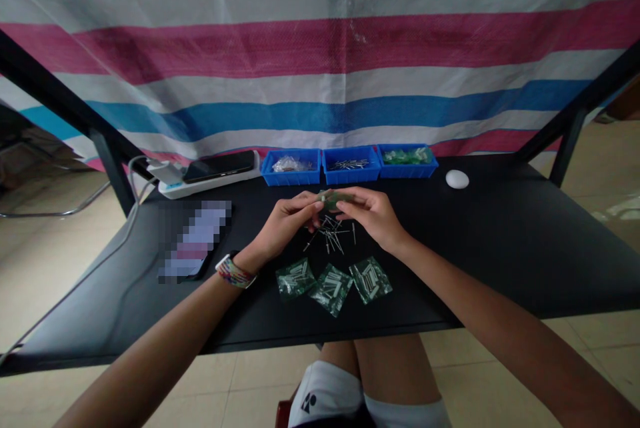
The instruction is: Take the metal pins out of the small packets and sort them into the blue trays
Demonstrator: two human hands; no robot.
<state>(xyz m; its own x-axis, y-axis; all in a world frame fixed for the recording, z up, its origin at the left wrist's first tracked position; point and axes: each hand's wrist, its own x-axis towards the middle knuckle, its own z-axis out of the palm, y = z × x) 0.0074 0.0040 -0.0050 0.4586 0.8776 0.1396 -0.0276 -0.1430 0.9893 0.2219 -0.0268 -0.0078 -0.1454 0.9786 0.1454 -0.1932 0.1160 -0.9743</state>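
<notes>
Between my two hands, above the middle of the table, is a small green plastic bag point(330, 199). My left hand point(295, 213) pinches its left side and my right hand point(370, 210) grips its right side. Just below my fingers lies a loose pile of thin metal pins that look like pop rivets point(330, 233). Nearer the front edge lie three filled green bags: one at left point(295, 279), one in the middle point(331, 288) and one at right point(371, 279). Slim pale and metal pieces show through them.
Three blue bins line the back: clear plastic pieces in the left one point(291, 178), metal pins in the middle one point(351, 175), green bags in the right one point(407, 170). A white power strip point(210, 185), phones and a white mouse-like object point(457, 179) flank them on the black table point(500, 248).
</notes>
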